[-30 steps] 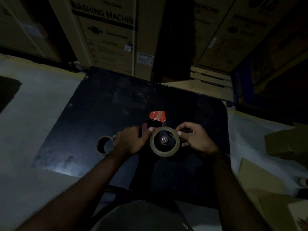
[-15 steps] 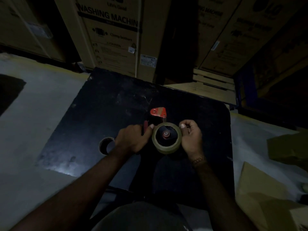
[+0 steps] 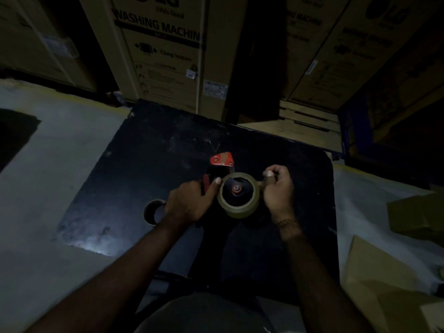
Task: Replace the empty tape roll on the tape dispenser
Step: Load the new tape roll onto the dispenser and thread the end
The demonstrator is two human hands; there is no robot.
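Dim lighting throughout; fine detail is limited.

Cardboard boxes printed "WASHING MACHINE" stand along the far side, behind the work area. A wooden pallet sits under the boxes at the right.

A black table occupies the centre, its far edge close to the boxes. Loose cardboard pieces lie on the floor off its right edge.

The tape dispenser sits near the middle of the table, lying on its side, its red end plate pointing to the far edge. A full roll of brown tape is seated on the dispenser's hub, with the red centre nut visible inside the roll.

The left hand is closed around the dispenser's handle, thumb pressed against the left rim of the roll. The right hand is just right of the roll, thumb and fingers pinched shut on the loose tape end, which runs a short way out from the roll's upper right rim. A thin bracelet is on the right wrist.

An empty tape core stands on the table near the left edge, just beside the left wrist and partly hidden by it.
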